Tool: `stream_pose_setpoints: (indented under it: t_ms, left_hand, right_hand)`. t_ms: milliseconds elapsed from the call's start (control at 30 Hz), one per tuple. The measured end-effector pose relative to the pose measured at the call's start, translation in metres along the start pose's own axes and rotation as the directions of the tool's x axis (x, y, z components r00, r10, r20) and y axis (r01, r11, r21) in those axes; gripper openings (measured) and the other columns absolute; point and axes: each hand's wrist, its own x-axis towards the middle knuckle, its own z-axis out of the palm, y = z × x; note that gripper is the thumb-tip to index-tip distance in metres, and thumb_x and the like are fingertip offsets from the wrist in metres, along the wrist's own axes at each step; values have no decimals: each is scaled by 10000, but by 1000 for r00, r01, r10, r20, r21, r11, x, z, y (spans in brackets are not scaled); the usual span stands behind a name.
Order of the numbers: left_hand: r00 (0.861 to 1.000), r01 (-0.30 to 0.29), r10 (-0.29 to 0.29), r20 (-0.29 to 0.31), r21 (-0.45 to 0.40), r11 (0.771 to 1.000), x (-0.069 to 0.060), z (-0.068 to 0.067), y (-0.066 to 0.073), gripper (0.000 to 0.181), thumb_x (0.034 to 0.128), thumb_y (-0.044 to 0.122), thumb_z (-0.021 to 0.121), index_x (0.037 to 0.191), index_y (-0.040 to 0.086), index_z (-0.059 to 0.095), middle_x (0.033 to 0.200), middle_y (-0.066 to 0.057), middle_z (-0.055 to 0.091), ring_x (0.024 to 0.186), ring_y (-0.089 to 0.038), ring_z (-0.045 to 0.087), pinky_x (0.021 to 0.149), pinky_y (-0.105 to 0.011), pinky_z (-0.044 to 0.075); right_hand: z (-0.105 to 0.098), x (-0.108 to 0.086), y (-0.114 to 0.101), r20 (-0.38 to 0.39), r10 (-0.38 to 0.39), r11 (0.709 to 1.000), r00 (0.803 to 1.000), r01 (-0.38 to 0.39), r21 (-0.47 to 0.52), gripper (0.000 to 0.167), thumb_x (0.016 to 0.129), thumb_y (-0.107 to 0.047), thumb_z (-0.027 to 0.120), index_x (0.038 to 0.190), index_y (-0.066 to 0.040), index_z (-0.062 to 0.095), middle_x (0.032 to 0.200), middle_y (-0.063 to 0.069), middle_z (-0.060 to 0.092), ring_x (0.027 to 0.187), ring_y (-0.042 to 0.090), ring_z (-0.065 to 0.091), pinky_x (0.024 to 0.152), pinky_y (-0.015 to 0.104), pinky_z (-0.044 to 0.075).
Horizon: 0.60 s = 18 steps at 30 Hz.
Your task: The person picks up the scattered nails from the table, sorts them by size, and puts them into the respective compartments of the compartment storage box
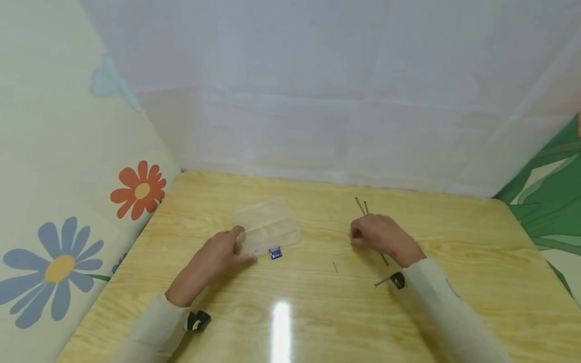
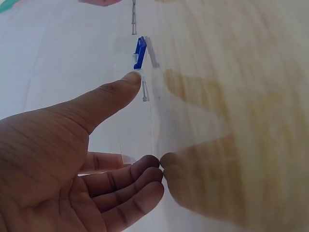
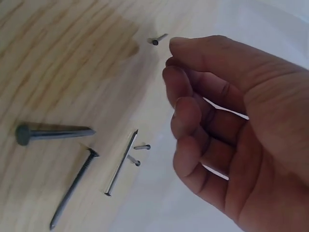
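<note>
A clear compartmented plastic box (image 1: pixel 268 229) lies with its lid raised at the back. My left hand (image 1: pixel 220 254) (image 2: pixel 77 154) grips the box's left end between thumb and fingertips. Just in front of the box is a small blue object (image 1: pixel 275 252) (image 2: pixel 140 53). With fingers curled and thumb close against the index finger, my right hand (image 1: pixel 381 234) (image 3: pixel 241 111) is over the nails on the right; no object shows in it. Two thick nails (image 3: pixel 58 132) (image 3: pixel 72 191), a thinner long nail (image 3: pixel 121 164) and several short nails (image 3: pixel 155 42) lie around it.
Both hands are above a wood-patterned table (image 1: pixel 308 312). A small nail (image 1: pixel 335 267) lies between them, and a larger one (image 1: pixel 382 282) is by the right wrist. A white sheet (image 1: pixel 317 101) rises behind the table, with flower-patterned cloth at both sides.
</note>
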Motion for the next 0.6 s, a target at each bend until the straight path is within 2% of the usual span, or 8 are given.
stream_pose_setpoints:
  t_ms: [233,367,600]
  left_hand:
    - [1000,10,-10,-4,-5,1000,4,1,2,721,844,364,862,1330,-58,537,790,-60,537,731,-235,524,644,-397,451]
    - [1000,-2,2,-1,-1,1000,5,1,1,734,844,369,861,1334,-69,533,777,-50,540,714,-222,520,630,-381,448]
    - [999,-37,37,-14,2,999,4,2,0,724,846,359,861,1327,-71,532,726,-19,537,651,-182,505,590,-362,443]
  right_hand:
    - [3,-5,3,-1,-15,1000,1000,15,9,213,959,-133,732,778,-194,638,745,-111,561,633,74,461,626,321,440]
    - [6,-5,2,4,0,1000,1000,0,-4,266,955,-115,714,728,-197,601,688,-99,520,592,77,428,603,309,404]
    - [11,-4,1,-15,-17,997,1000,15,-77,214,941,-80,693,759,-184,653,711,-91,553,595,88,438,583,300,415]
